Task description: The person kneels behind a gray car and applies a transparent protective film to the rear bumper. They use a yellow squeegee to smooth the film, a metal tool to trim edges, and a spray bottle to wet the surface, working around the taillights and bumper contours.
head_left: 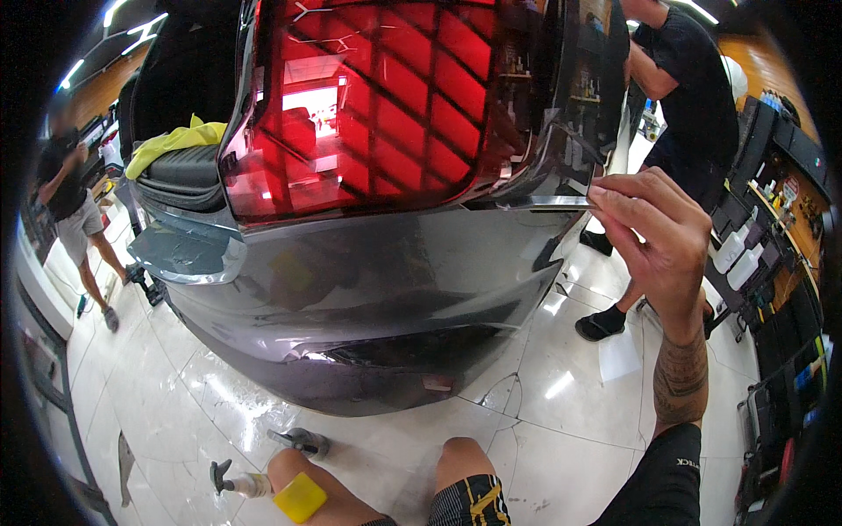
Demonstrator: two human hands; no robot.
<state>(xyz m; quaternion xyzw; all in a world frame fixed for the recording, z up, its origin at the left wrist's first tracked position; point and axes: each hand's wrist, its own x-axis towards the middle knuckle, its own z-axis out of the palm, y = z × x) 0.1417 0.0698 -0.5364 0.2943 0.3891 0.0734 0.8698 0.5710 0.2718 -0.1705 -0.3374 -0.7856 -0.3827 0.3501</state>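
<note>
My right hand (653, 232) is raised beside the rear corner of a dark grey car (368, 289). Its fingertips pinch the end of a thin, shiny strip of film (539, 202) that runs along the seam just under the red tail light (377, 105). My left hand is out of the picture. My bare knees (460, 460) show at the lower edge, close to the bumper. A yellow squeegee (300, 497) rests against my left leg.
A spray bottle (235, 480) lies on the glossy white tiled floor (561, 438). A yellow cloth (175, 140) sits in the open boot. One person (74, 206) stands at far left, another (684, 105) close behind my hand. A rack with bottles (745, 254) lines the right side.
</note>
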